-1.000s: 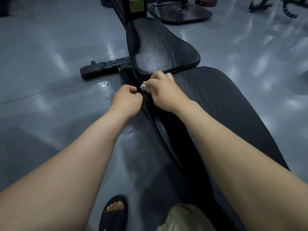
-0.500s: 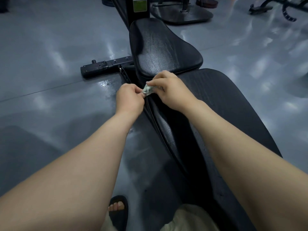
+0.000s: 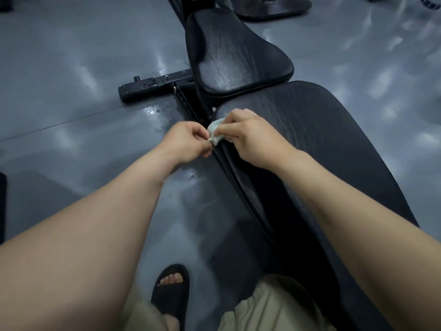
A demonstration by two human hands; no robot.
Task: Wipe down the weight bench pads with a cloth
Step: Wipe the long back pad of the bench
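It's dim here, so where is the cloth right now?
In the head view the cloth sits mid-frame, pinched between the left hand and right hand, at the far left corner of the long pad.

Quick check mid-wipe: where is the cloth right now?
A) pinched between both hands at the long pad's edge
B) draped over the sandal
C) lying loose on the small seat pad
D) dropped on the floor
A: the left hand and right hand both pinch the cloth at the edge of the long pad.
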